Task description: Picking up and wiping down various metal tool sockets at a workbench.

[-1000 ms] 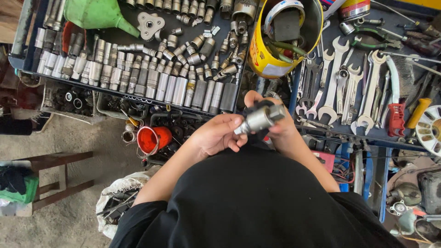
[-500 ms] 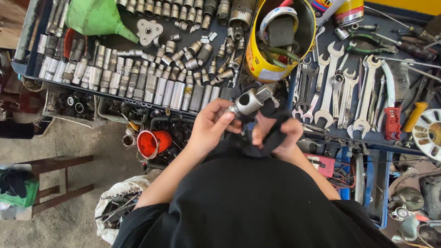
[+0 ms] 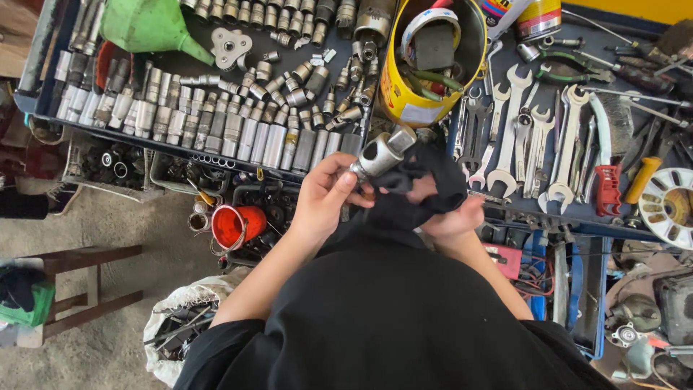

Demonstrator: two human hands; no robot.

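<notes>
My left hand (image 3: 326, 195) grips a large chrome socket (image 3: 382, 153) by its lower end, the socket tilted up to the right. My right hand (image 3: 451, 215) holds a black rag (image 3: 419, 191) bunched against the socket's side. Both hands hover over the front edge of a dark tool tray (image 3: 43, 108) that holds rows of chrome sockets (image 3: 216, 126).
A yellow can (image 3: 404, 97) with pliers and tape stands behind the hands. Several wrenches (image 3: 534, 137) lie to the right, a green funnel (image 3: 144, 25) at the back left. A red cup (image 3: 238, 224), a white sack of scrap (image 3: 177, 328) and a wooden stool (image 3: 79, 282) sit below.
The socket moved from in front of my right hand over to my left hand. The black rag came up in my right hand and now presses against the socket.
</notes>
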